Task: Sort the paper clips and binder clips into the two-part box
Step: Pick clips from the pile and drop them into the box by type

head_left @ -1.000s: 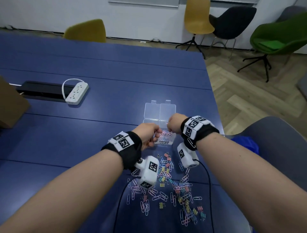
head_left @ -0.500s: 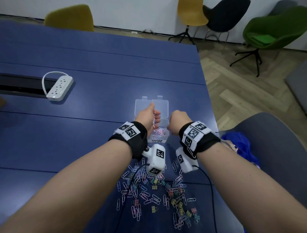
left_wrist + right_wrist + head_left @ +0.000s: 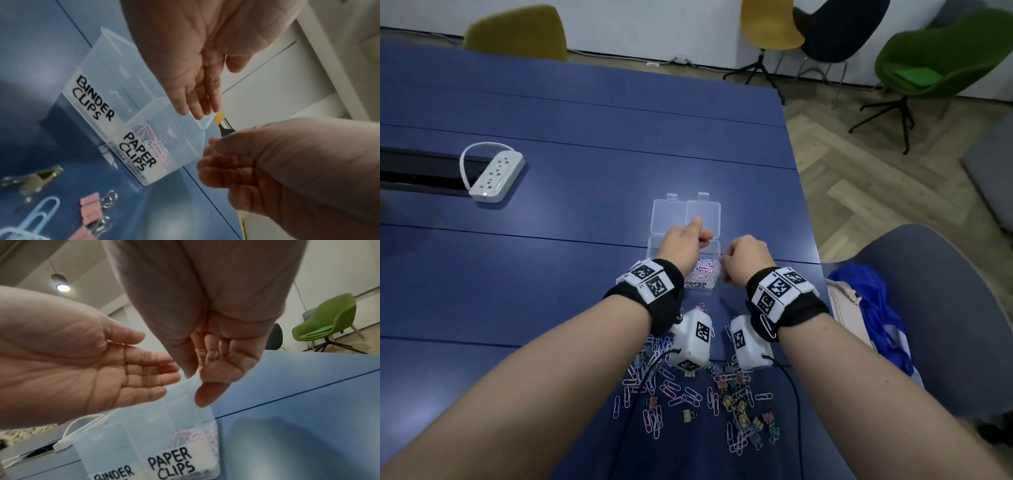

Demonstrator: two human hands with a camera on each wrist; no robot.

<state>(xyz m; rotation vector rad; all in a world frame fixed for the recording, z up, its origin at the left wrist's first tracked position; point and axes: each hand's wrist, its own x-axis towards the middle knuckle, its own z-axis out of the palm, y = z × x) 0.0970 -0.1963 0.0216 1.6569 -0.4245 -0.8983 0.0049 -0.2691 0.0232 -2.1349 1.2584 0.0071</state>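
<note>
Your head camera looked forward and down from above your forearms, taking in the blue tabletop (image 3: 571,240) and the chairs beyond. Your left wrist camera sat low, close under your left hand (image 3: 197,68), facing along the fingers toward the clear two-part box (image 3: 115,104). Your right wrist camera sat equally low, looking up past your right hand (image 3: 216,337) toward ceiling and wall. All three views shared the box and both of your hands.

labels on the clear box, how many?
2. White handwritten BINDER CLIPS label on the clear plastic box's left compartment front; white handwritten PAPER CLIPS label on the right compartment front. Other sides are hidden.
</note>
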